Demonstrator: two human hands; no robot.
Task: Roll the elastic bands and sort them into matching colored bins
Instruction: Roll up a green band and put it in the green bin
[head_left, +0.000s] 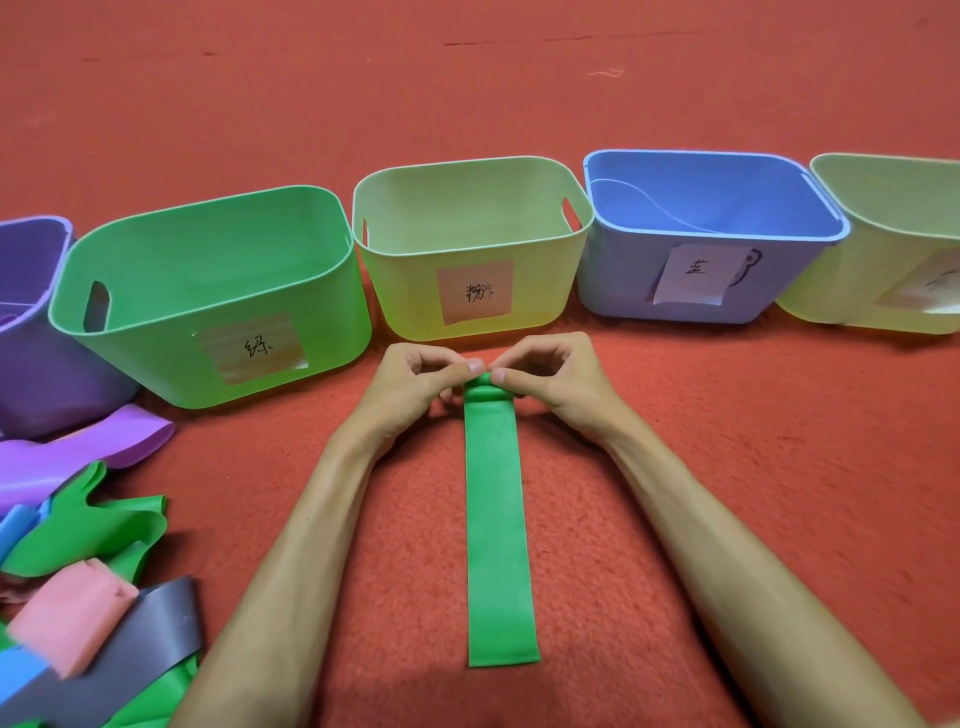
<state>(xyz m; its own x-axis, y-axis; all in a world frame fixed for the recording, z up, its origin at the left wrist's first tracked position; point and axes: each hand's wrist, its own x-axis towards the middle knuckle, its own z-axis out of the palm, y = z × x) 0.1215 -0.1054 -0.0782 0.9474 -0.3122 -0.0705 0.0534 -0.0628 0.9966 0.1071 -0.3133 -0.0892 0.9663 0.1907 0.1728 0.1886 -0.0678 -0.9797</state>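
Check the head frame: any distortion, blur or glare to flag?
Head view: wide-angle warp, purple bin and far-right bin lean outward; lower-left corner goes soft, pink band looks smeared; light even, no glare; green band sharp.

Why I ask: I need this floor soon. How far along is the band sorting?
Barely started. Done: no bands show inside the green bin or blue bin. In hand: left hand and right hand pinch the rolled far end of the green band. Left: the loose pile.
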